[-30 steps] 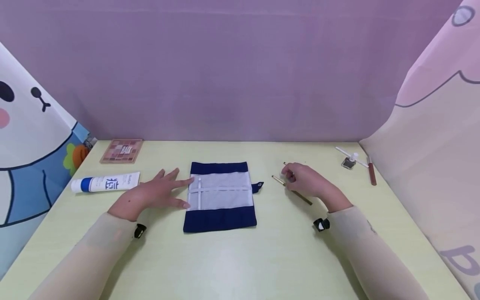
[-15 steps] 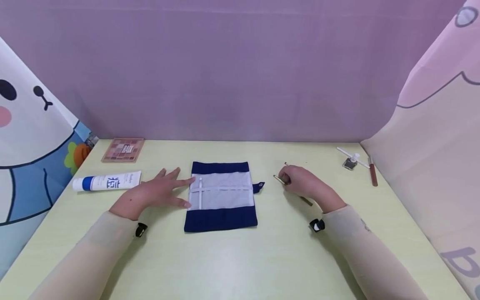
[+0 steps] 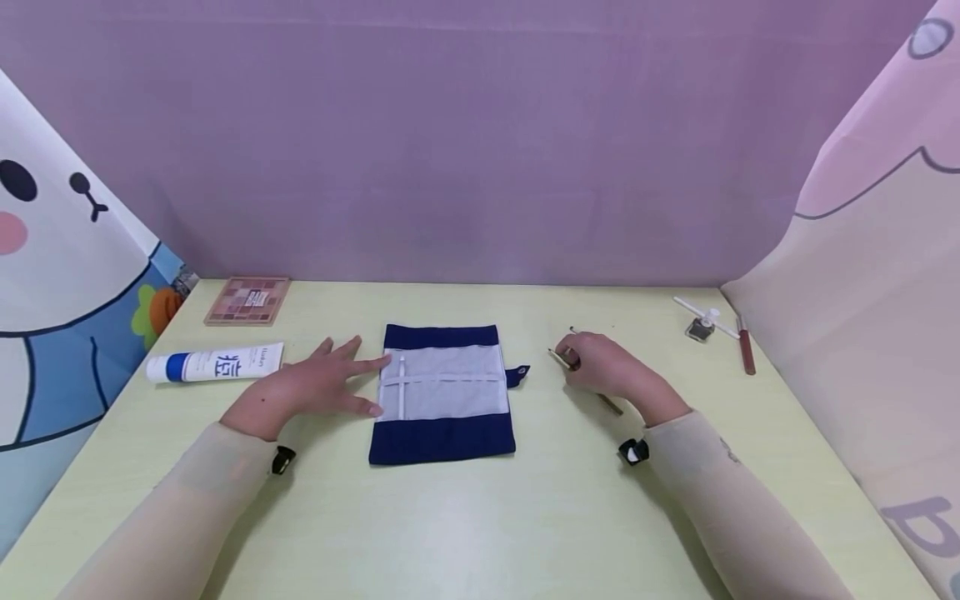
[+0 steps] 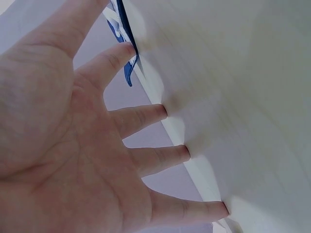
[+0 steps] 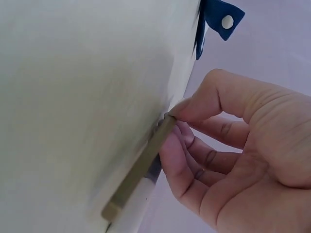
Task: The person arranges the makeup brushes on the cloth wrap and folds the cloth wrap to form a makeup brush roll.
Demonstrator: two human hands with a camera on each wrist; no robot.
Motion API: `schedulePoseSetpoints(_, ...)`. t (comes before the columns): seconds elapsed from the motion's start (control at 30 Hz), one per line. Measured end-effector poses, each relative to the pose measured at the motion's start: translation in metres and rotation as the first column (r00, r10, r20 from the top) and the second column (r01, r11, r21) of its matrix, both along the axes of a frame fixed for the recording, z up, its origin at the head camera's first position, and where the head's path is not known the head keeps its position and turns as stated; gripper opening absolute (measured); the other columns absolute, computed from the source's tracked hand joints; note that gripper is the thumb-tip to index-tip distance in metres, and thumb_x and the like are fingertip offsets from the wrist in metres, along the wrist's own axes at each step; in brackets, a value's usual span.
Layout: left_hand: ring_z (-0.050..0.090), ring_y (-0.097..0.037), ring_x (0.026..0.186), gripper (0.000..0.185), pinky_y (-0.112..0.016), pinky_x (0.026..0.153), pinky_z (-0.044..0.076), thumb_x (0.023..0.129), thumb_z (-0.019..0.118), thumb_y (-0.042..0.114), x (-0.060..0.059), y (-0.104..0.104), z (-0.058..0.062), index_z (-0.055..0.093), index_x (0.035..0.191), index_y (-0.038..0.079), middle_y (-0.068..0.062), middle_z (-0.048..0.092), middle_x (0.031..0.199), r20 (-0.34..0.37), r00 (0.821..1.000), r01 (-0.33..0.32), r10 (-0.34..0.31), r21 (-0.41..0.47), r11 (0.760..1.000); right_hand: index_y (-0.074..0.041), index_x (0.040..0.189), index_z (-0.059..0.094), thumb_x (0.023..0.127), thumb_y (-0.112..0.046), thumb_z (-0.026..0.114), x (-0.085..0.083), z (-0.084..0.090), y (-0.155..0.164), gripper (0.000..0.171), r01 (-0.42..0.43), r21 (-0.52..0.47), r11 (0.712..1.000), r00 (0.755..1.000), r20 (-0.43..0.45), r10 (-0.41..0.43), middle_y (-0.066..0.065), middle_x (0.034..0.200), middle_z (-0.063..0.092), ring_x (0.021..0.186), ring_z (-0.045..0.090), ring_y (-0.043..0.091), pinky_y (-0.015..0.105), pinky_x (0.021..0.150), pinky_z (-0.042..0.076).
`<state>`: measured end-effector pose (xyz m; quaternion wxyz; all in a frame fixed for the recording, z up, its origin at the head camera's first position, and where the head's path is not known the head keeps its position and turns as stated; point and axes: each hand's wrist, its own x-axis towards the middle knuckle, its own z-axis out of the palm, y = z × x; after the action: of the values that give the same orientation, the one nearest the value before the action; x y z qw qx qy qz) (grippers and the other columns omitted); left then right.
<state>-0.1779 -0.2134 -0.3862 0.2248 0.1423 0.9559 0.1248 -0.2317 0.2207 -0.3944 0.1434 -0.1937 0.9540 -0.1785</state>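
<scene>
The thin brush [image 3: 592, 390] lies at about 3 o'clock from the blue pouch [image 3: 442, 393], and the right hand [image 3: 606, 369] has curled fingers [image 5: 194, 114] pinching it against the pale green table [image 3: 480, 517]. Left hand [image 3: 311, 385] lies flat with fingers spread, tips touching the pouch's left edge. A white tube [image 3: 215, 364] and a palette [image 3: 248, 300] sit out at 10 o'clock, small bits at 2 o'clock by the curtain. Purple wall behind, bare tabletop at 6 o'clock.

Left hand [image 3: 311, 387] flat, palm down, fingers spread and straight, right hand [image 3: 604, 367] with fingers curled under, thumb and fingertips seemingly pinching together, both forearms in pale beige sleeves reaching forward, wrists low
</scene>
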Motion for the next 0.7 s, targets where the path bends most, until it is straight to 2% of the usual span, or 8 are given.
schedulePoseSetpoints(0.4,0.003,-0.072,0.156,0.097,-0.096,0.103,0.028,0.087,0.075,0.071,0.000,-0.001,0.000,0.035,0.168,0.034,-0.032,0.008,0.177,-0.006,1.000,0.008,-0.008,0.013,1.000,0.004,0.139,0.064,0.092,0.001,0.073,0.000,0.006,-0.001,0.047,-0.006,-0.093,0.996,0.999,0.037,0.010,0.017,0.115,0.074,0.107,0.071,0.027,0.044,0.096,0.061)
schedulePoseSetpoints(0.53,0.004,-0.073,0.156,0.098,-0.097,0.103,0.027,0.087,0.075,0.071,0.000,-0.001,0.000,0.035,0.168,0.034,-0.032,0.007,0.177,-0.011,1.000,0.010,-0.010,0.012,1.000,0.001,0.141,0.063,0.093,-0.002,0.072,-0.002,0.011,-0.003,0.048,0.007,-0.166,0.986,0.999,0.038,0.000,0.016,0.115,0.074,0.105,0.073,0.027,0.042,0.092,0.062)
schedulePoseSetpoints(0.7,0.003,-0.073,0.155,0.097,-0.097,0.103,0.027,0.087,0.075,0.071,0.000,-0.001,-0.001,0.035,0.168,0.034,-0.033,0.007,0.177,-0.010,1.000,0.011,-0.011,0.011,1.000,-0.007,0.146,0.062,0.095,-0.007,0.070,-0.007,0.017,-0.012,0.051,0.043,-0.273,0.961,0.998,0.054,-0.030,0.013,0.115,0.072,0.101,0.070,0.023,0.034,0.084,0.059)
